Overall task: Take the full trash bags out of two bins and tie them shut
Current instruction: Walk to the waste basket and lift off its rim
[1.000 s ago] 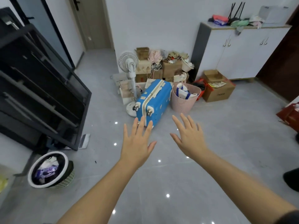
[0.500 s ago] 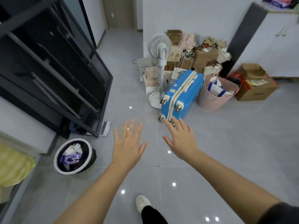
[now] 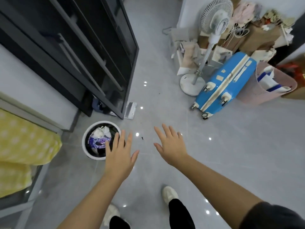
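A round white-rimmed bin [image 3: 85, 144] stands on the grey floor at lower left. A black trash bag [image 3: 113, 128] lines it, filled with white paper and purple wrappers. My left hand [image 3: 119, 156] is open, fingers spread, and its fingertips overlap the bin's right edge in view, above it. My right hand [image 3: 170, 146] is open too, palm down, over bare floor to the right of the bin. Neither hand holds anything. A second bin is not in view.
A black glass-door cabinet [image 3: 85, 52] leans along the left. A yellow dotted cloth [image 3: 21, 144] lies at far left. A standing fan [image 3: 203, 63], blue suitcase [image 3: 226, 83], pink basket [image 3: 270, 90] and cardboard boxes [image 3: 257, 37] crowd the upper right. My feet [image 3: 170, 194] are below.
The view has swung left and down as I stepped toward the bin. The bin now sits just under my left fingertips. Both hands stay open and spread.
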Demonstrator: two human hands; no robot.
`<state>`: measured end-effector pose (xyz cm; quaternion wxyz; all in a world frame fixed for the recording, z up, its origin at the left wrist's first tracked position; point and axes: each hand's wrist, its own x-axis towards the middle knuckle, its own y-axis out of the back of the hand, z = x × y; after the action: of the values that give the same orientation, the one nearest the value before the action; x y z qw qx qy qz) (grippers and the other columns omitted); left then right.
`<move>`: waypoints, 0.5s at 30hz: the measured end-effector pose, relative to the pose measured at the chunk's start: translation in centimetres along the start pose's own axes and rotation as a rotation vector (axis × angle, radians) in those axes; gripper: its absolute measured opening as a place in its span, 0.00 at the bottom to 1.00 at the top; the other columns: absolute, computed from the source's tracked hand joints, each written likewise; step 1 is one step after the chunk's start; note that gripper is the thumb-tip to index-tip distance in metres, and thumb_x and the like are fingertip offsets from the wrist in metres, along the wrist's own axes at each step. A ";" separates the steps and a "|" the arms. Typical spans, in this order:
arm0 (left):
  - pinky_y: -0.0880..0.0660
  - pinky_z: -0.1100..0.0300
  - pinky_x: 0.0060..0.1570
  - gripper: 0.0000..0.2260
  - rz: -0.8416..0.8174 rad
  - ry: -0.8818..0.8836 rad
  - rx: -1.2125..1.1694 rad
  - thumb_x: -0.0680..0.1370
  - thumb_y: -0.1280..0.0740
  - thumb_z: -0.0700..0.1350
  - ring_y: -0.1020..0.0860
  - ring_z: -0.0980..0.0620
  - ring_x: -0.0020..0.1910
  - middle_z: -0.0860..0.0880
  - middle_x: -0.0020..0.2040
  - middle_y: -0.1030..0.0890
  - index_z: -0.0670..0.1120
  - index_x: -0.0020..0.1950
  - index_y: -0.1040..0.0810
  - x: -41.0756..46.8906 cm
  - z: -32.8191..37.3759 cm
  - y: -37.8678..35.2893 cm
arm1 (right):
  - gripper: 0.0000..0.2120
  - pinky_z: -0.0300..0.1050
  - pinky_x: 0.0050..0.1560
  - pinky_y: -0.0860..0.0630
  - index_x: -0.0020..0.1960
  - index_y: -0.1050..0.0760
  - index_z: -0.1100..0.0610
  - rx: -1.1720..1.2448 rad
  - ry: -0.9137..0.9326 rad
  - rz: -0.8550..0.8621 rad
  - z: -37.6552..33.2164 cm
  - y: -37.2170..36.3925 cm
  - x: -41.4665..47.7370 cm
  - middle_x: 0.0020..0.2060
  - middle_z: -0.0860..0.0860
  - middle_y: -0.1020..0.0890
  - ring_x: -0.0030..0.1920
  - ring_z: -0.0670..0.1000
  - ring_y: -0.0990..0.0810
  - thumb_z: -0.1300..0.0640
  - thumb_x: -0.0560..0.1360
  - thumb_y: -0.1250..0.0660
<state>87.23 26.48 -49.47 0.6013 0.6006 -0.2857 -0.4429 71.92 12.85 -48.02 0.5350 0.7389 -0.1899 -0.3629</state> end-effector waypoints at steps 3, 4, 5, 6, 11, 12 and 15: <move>0.36 0.36 0.65 0.30 -0.107 -0.012 0.036 0.76 0.49 0.61 0.33 0.41 0.71 0.42 0.73 0.33 0.47 0.73 0.34 0.5 -6.5 -3.4 | 0.29 0.59 0.74 0.46 0.77 0.60 0.46 0.010 -0.013 -0.074 -5.2 -4.5 2.5 0.78 0.53 0.51 0.77 0.58 0.51 0.42 0.81 0.51; 0.36 0.35 0.64 0.30 -0.130 -0.018 0.045 0.76 0.47 0.61 0.33 0.40 0.71 0.42 0.72 0.32 0.46 0.73 0.34 0.9 -8.5 -4.8 | 0.29 0.59 0.74 0.46 0.77 0.60 0.46 0.019 -0.016 -0.096 -6.7 -6.2 3.4 0.78 0.53 0.51 0.77 0.58 0.52 0.42 0.81 0.51; 0.35 0.34 0.64 0.29 -0.145 -0.021 0.047 0.76 0.43 0.60 0.32 0.40 0.70 0.41 0.72 0.32 0.45 0.72 0.33 1.4 -10.3 -6.2 | 0.29 0.59 0.74 0.46 0.77 0.60 0.45 0.024 -0.017 -0.116 -8.1 -7.7 4.4 0.78 0.53 0.51 0.77 0.58 0.52 0.42 0.81 0.51; 0.34 0.34 0.63 0.29 -0.160 -0.017 0.043 0.75 0.38 0.58 0.32 0.39 0.70 0.40 0.72 0.31 0.45 0.72 0.32 2.1 -11.9 -7.5 | 0.29 0.59 0.73 0.46 0.77 0.60 0.45 0.028 -0.018 -0.132 -9.2 -9.3 5.5 0.78 0.53 0.51 0.77 0.57 0.52 0.42 0.81 0.51; 0.32 0.35 0.60 0.30 -0.188 0.058 0.043 0.72 0.31 0.56 0.30 0.38 0.68 0.40 0.70 0.29 0.44 0.71 0.30 5.7 -18.2 -16.0 | 0.29 0.58 0.73 0.44 0.77 0.59 0.46 0.047 -0.016 -0.208 -12.7 -17.9 12.5 0.78 0.53 0.50 0.77 0.57 0.51 0.42 0.81 0.50; 0.32 0.35 0.60 0.30 -0.191 0.084 0.040 0.72 0.30 0.56 0.30 0.39 0.68 0.40 0.70 0.29 0.45 0.71 0.30 6.2 -19.3 -17.9 | 0.29 0.58 0.73 0.44 0.77 0.58 0.46 0.043 -0.004 -0.239 -13.1 -19.9 13.8 0.78 0.52 0.50 0.77 0.56 0.51 0.43 0.81 0.50; 0.31 0.37 0.59 0.28 -0.174 0.169 0.024 0.73 0.32 0.56 0.29 0.39 0.68 0.40 0.68 0.27 0.45 0.69 0.28 8.2 -22.6 -23.6 | 0.29 0.59 0.72 0.43 0.77 0.59 0.46 -0.017 0.062 -0.278 -13.8 -25.4 18.0 0.78 0.53 0.49 0.77 0.57 0.50 0.43 0.81 0.50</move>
<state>106.20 32.54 -76.66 0.5753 0.6654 -0.1862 -0.4378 91.34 18.84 -75.36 0.4916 0.7643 -0.0662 -0.4121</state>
